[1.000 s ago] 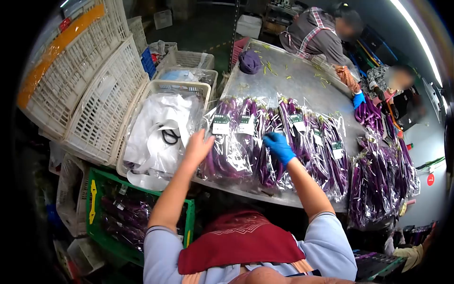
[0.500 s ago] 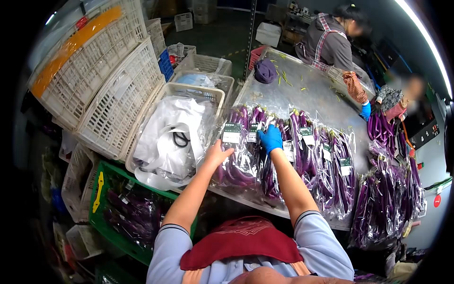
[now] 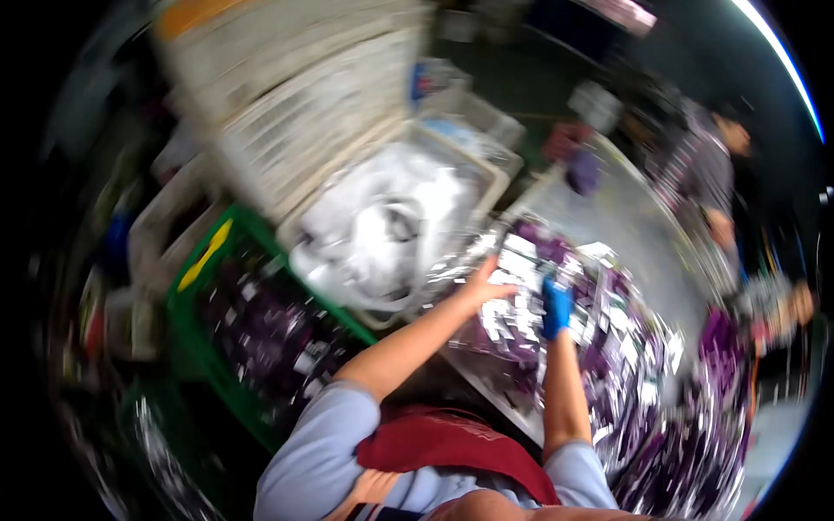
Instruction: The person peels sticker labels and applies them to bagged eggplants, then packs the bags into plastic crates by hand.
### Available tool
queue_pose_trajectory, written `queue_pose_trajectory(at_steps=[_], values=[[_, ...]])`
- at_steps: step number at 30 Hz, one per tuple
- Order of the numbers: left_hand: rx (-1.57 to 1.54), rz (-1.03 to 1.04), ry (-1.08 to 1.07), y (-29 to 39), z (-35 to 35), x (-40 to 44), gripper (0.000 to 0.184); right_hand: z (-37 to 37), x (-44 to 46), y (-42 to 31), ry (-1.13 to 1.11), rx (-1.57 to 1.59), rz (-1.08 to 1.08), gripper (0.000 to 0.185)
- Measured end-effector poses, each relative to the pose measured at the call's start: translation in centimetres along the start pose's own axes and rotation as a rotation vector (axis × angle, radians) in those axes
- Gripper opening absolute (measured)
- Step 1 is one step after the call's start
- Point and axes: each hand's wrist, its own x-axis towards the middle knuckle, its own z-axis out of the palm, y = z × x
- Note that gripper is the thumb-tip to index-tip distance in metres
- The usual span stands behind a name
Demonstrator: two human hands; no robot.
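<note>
White label [image 3: 519, 248] on bagged eggplants [image 3: 516, 323], too blurred to read.

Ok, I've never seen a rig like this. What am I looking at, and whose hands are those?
There's no machine: a person wears the camera on their head, looking forward and down, so both arms reach in from below. The left hand is bare; the right hand wears a blue glove. Between them is a clear bag of purple produce, though blur hides how firmly it's held. More bagged produce lies on the metal table, with a green crate to the left.
</note>
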Motion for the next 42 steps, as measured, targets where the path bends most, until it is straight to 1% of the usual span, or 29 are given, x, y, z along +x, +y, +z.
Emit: queue_pose_trajectory(at_steps=[1, 2, 3, 4, 6, 8, 10, 13, 14, 16, 17, 18, 21, 22, 23, 25, 26, 27, 28, 29, 30, 31, 32, 34, 35, 36, 37, 40, 42], values=[[-0.227, -0.078, -0.047, 0.8, 0.0, -0.5, 0.060, -1.9, 3.1, 2.8, 0.036, -0.008, -0.210, 0.017], [-0.245, -0.046, -0.037, 0.7, -0.3, -0.7, 0.064, -0.4, -1.1, -1.3, 0.065, -0.018, -0.113, 0.016], [-0.217, -0.052, 0.020, 1.6, -0.5, -1.7, 0.069, -0.5, -2.2, -2.5, 0.070, 0.040, -0.010, 0.007], [-0.061, -0.117, 0.122, 5.7, -0.2, -4.5, 0.073, 1.5, -4.7, -4.8, 0.072, 0.012, -0.207, 0.033], [-0.167, -0.052, 0.015, 7.6, -2.9, -8.0, 0.077, 2.0, -5.6, -7.0, -0.084, -0.017, -0.431, 0.049], [-0.071, 0.054, 0.088, 11.0, -6.4, -12.9, 0.077, 5.0, -8.7, -10.3, -0.207, 0.082, -0.448, 0.047], [0.183, 0.124, 0.293, 15.1, -10.5, -18.9, 0.076, 6.3, -8.9, -11.1, -0.258, 0.073, -0.476, 0.037], [0.051, 0.276, 0.625, 15.7, -16.7, -26.5, 0.069, 10.2, -10.5, -12.0, -0.324, -0.055, -0.442, 0.033], [-0.021, 0.322, 0.709, 16.2, -18.3, -28.8, 0.067, 11.1, -10.1, -11.2, -0.380, -0.031, -0.369, 0.026], [-0.132, 0.437, 0.849, 15.4, -22.2, -32.1, 0.065, 13.7, -9.1, -8.7, -0.489, -0.102, -0.331, 0.030], [-0.166, 0.436, 0.925, 15.2, -23.8, -33.4, 0.063, 15.7, -9.1, -7.9, -0.552, -0.149, -0.287, 0.045], [-0.207, 0.498, 0.976, 14.7, -25.1, -34.4, 0.062, 19.7, -12.7, -8.5, -0.542, -0.184, -0.193, 0.055], [-0.252, 0.568, 1.124, 12.4, -29.4, -36.4, 0.062, 28.1, -16.2, -6.6, -0.800, -0.214, 0.046, 0.047], [-0.230, 0.613, 1.142, 12.1, -30.6, -36.7, 0.061, 30.8, -16.3, -4.0, -0.814, -0.135, 0.067, 0.042], [-0.208, 0.606, 1.158, 11.8, -31.9, -36.9, 0.061, 34.1, -17.6, -3.8, -0.989, -0.178, 0.159, 0.039], [-0.151, 0.569, 1.196, 11.6, -34.0, -37.1, 0.060, 39.9, -19.0, -1.3, -1.072, -0.113, 0.310, 0.038], [-0.119, 0.541, 1.223, 11.7, -35.0, -37.0, 0.060, 42.8, -18.8, 0.7, -1.177, -0.115, 0.286, 0.035], [-0.086, 0.511, 1.251, 11.5, -35.8, -37.0, 0.060, 45.4, -17.0, 4.0, -1.252, -0.259, 0.267, 0.031], [-0.059, 0.555, 1.246, 10.7, -37.0, -36.8, 0.060, 47.9, -16.9, 6.0, -1.267, -0.273, 0.263, 0.027], [-0.049, 0.570, 1.216, 10.2, -37.8, -36.3, 0.059, 50.1, -17.2, 7.4, -1.220, -0.436, 0.206, 0.027], [-0.040, 0.583, 1.189, 9.6, -38.6, -35.9, 0.059, 51.9, -15.3, 12.7, -1.302, -0.290, 0.026, 0.029], [0.176, 0.539, 1.153, 7.6, -41.0, -35.5, 0.063, 52.7, -14.5, 15.7, -1.198, -0.595, -0.371, 0.032], [0.601, 0.085, 1.235, 6.2, -42.8, -35.8, 0.070, 53.4, -13.9, 18.6, -1.048, -0.880, -0.771, 0.036], [0.769, -0.039, 1.427, 3.8, -43.1, -34.3, 0.077, 53.3, -12.3, 26.6, -1.268, -0.734, -0.520, 0.050], [0.748, -0.107, 1.420, 3.7, -42.9, -33.8, 0.077, 53.1, -12.3, 28.1, -1.345, -1.043, -0.753, 0.059], [0.726, -0.174, 1.408, 4.0, -42.6, -33.7, 0.077, 51.7, -15.5, 25.7, -1.206, -1.199, -0.920, 0.065], [0.709, -0.372, 1.354, 7.0, -41.1, -34.1, 0.072, 50.9, -16.1, 25.5, -1.224, -1.216, -0.927, 0.066], [1.321, -0.346, 1.346, 9.0, -40.5, -37.8, 0.067, 50.4, -16.3, 24.5, -1.273, -1.226, -0.859, 0.067], [1.129, -0.352, 1.736, 8.8, -40.9, -39.8, 0.059, 50.3, -16.5, 24.0, -1.277, -1.212, -0.823, 0.066]])
